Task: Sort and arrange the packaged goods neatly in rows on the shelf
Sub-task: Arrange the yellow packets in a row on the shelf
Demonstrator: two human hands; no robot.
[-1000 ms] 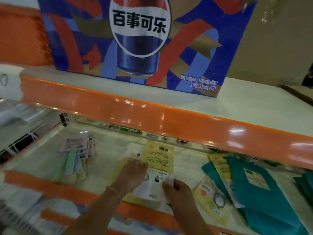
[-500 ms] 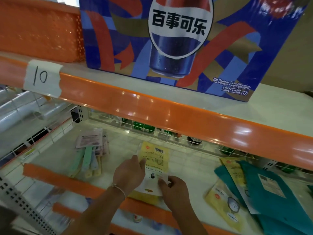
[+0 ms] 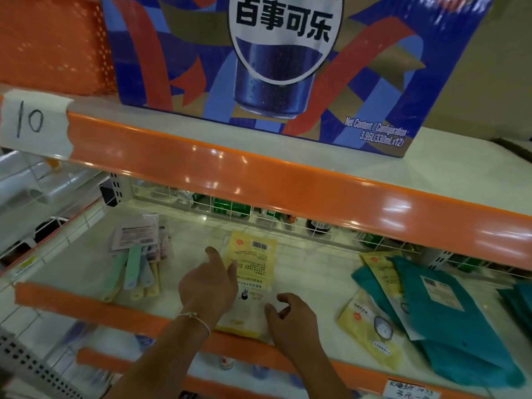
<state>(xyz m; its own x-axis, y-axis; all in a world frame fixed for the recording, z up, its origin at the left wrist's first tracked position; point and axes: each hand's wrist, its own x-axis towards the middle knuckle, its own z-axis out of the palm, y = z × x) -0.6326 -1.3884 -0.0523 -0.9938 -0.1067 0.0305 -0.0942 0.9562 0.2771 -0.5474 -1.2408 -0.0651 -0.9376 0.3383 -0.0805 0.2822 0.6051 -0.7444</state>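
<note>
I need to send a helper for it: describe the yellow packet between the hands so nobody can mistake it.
Find the big blue cola carton on the upper shelf; look at the shelf below it. The yellow packet lies flat there between the hands. Unlike the yellow packets beside the teal pouches, it lies apart, barcode up.

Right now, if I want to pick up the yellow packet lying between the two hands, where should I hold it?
Probably its near short edge. The yellow packet lies flat, and that end overhangs the shelf's orange front lip. Come from the front, thumb above, fingers beneath, beside the right hand.
</note>
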